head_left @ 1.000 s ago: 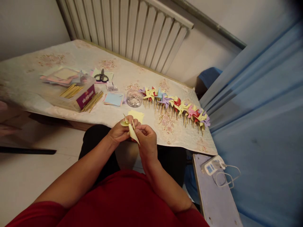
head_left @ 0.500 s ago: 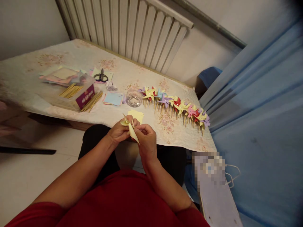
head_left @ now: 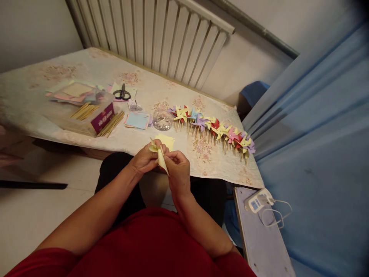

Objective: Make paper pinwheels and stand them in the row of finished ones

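A yellow paper pinwheel [head_left: 162, 161], with its blades partly curled, is held between my two hands near the table's front edge. My left hand [head_left: 145, 158] is closed around its left side, thumb and fingers pinching the folded paper. On the other side, my right hand [head_left: 179, 166] pinches the paper with bent fingers. Whether a stick or pin is inside the grip is hidden by the fingers. Just beyond my hands lies a stack of yellow paper [head_left: 165, 141]. A round clear dish of small shiny pins [head_left: 162, 122] stands behind it.
Several finished pinwheels [head_left: 220, 130] lie in a row to the right. Leftward are blue paper squares [head_left: 137, 120], black scissors [head_left: 122, 92], loose wooden sticks [head_left: 112, 124] and a clear plastic box [head_left: 65, 122]. A white power strip [head_left: 258, 200] rests on a bench at the right.
My hands stay nearly in place. The pinwheel's blades have turned or shifted slightly between my fingers.
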The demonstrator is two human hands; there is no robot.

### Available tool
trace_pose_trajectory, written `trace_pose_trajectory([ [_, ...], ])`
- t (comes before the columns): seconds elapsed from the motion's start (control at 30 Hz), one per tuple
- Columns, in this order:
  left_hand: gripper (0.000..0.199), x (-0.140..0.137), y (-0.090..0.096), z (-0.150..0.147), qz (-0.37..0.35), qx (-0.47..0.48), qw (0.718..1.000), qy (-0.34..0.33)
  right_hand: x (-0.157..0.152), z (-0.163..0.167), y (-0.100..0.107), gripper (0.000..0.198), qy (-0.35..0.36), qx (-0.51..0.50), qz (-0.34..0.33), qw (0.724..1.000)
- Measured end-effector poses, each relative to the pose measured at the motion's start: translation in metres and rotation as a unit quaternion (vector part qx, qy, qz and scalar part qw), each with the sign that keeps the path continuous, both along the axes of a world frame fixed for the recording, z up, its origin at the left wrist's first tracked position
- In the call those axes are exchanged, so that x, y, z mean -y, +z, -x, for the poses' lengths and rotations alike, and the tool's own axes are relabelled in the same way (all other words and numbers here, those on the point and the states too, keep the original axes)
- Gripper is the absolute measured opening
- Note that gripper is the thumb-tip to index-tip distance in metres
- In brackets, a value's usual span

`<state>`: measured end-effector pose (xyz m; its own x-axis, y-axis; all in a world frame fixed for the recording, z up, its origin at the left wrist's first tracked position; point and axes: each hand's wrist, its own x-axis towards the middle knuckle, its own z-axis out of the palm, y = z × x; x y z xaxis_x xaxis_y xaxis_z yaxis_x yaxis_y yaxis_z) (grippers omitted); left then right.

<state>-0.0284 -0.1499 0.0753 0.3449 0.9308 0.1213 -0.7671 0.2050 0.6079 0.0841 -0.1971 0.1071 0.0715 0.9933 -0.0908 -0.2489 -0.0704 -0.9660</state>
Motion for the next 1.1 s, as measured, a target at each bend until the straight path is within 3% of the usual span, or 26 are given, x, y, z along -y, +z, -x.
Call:
trace_pose_trajectory([
  [0.37, 0.033, -0.002, -0.006, 0.001, 0.045, -0.028, 0.998, 0.028, 0.001, 0.0, 0.002, 0.012, 0.002, 0.012, 0.0, 1.0],
  [1.1, 0.029, 0.004, 0.015, -0.002, -0.012, -0.014, 1.0, 0.018, 0.008, 0.0, 0.008, 0.01, 0.01, 0.024, -0.016, 1.0],
])
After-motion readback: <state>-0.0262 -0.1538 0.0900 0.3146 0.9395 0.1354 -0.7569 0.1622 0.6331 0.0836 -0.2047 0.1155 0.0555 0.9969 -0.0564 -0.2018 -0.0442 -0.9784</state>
